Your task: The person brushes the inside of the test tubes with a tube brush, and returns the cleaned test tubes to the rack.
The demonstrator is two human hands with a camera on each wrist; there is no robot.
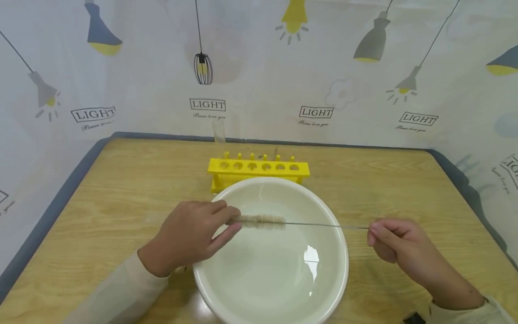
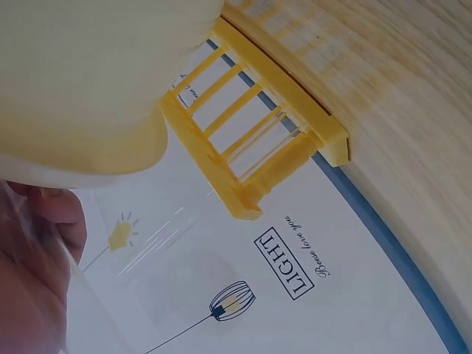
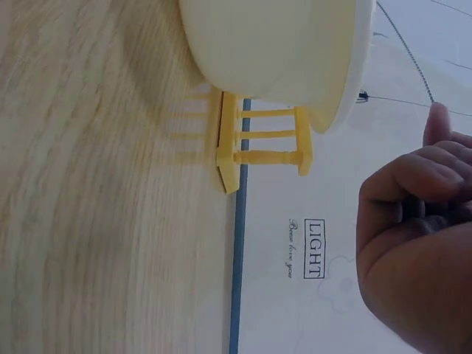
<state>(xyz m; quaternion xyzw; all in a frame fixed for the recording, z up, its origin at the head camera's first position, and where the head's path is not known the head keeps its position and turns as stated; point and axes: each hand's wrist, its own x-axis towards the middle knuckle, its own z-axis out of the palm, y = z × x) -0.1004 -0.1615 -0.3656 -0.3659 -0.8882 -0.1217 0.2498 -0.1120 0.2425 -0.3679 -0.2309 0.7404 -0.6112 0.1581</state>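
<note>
Over the basin, my left hand (image 1: 194, 229) pinches a clear glass test tube, mostly hidden by the fingers; its see-through edge shows beside the left hand (image 2: 37, 273) in the left wrist view. A test tube brush (image 1: 272, 220) lies level, its pale bristles narrowed at the left end inside the tube's mouth and spread at the right. Its thin twisted wire runs to my right hand (image 1: 400, 247), whose thumb and curled fingers pinch the end. In the right wrist view, that wire (image 3: 409, 55) rises from the thumb of the right hand (image 3: 420, 221).
A white basin (image 1: 344, 270) with water stands on the wooden table (image 1: 404, 189). Behind it is a yellow test tube rack (image 1: 259, 168), a clear test tube (image 1: 219, 131) upright at its left end. Lamp-printed white sheeting (image 1: 259, 81) surrounds the table. A small dark object (image 1: 414, 318) lies near the right sleeve.
</note>
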